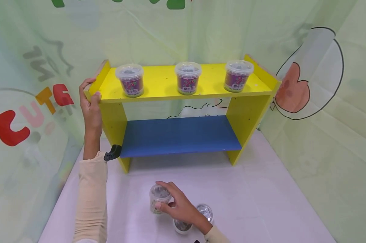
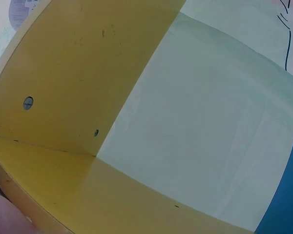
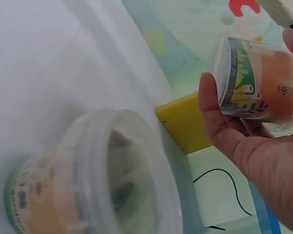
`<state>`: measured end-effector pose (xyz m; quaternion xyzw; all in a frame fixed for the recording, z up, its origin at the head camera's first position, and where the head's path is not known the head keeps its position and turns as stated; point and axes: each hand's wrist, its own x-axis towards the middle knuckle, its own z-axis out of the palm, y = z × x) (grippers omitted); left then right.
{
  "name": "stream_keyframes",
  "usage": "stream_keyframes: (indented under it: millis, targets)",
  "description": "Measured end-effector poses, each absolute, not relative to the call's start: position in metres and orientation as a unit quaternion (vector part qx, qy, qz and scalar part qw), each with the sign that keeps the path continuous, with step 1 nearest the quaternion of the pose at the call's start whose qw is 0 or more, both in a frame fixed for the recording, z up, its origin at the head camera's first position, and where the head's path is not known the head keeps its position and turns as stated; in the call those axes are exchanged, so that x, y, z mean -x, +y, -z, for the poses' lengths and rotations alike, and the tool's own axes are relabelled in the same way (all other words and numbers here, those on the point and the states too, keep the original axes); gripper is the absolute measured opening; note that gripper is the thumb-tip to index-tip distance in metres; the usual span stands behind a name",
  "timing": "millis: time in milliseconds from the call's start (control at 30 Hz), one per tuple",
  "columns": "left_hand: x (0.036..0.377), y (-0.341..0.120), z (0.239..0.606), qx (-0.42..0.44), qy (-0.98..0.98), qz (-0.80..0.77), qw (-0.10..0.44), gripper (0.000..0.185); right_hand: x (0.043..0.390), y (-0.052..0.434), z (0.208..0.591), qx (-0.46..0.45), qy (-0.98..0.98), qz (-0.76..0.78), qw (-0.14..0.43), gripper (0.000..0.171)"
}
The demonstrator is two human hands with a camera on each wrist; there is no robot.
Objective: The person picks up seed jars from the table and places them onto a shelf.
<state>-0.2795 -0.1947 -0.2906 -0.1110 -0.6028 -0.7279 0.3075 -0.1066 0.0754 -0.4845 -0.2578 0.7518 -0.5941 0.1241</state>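
Note:
A yellow shelf unit (image 1: 116, 118) with a blue lower board (image 1: 180, 136) stands on a white table. Three lidded purple tubs (image 1: 130, 80) (image 1: 188, 77) (image 1: 238, 75) sit in a row on its top board. My left hand (image 1: 90, 101) grips the top left corner of the shelf; the left wrist view shows only the yellow side panel (image 2: 78, 73) from inside. My right hand (image 1: 175, 202) curls round a clear lidded tub (image 1: 158, 198) at the front of the table. In the right wrist view the thumb and fingers (image 3: 219, 117) hold that orange-labelled tub (image 3: 261, 83).
Two more lidded tubs (image 1: 205, 212) (image 1: 181, 226) stand just right of and behind my right hand; one looms blurred in the right wrist view (image 3: 102, 180). Pale green printed cloth (image 1: 322, 101) walls the table on three sides. White tabletop (image 1: 262, 195) stretches to the right.

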Motion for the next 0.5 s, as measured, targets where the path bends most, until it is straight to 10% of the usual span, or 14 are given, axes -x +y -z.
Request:
stream_keyframes:
  millis: [500]
  targets:
    - [0.281,-0.195,0.292,0.115,-0.603,0.727,0.308,0.041,0.124,0.079,0.47,0.23,0.713,0.648,0.137,0.071]
